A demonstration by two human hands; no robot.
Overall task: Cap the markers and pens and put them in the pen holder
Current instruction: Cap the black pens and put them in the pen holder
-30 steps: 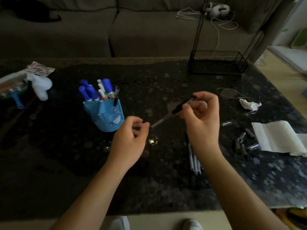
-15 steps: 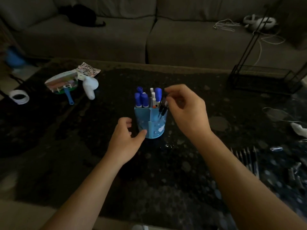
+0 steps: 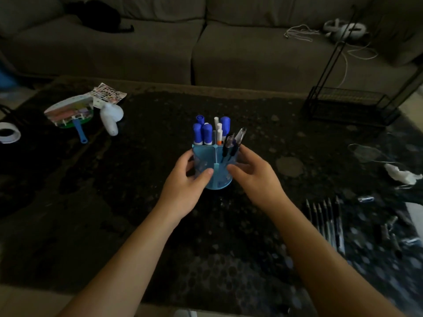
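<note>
A light blue pen holder [image 3: 215,167] stands mid-table with blue-capped markers [image 3: 207,133], white markers [image 3: 218,130] and two capped black pens [image 3: 233,143] upright in it. My left hand [image 3: 186,179] grips its left side, thumb across the front. My right hand [image 3: 254,172] wraps its right side, fingers touching the wall. Several uncapped pens [image 3: 326,219] lie in a row at the right. Loose pen caps [image 3: 389,227] are scattered beyond them.
A fan-shaped toy with a blue handle [image 3: 71,113], a white bottle [image 3: 111,117] and a tape roll [image 3: 9,133] lie at the left. A black wire rack [image 3: 350,106] stands back right. Crumpled tissue [image 3: 400,175] sits at the right edge. A sofa [image 3: 206,42] is behind.
My right hand put the capped black pen into the holder and let go. Both hands then closed around the holder's sides. The view has shifted left.
</note>
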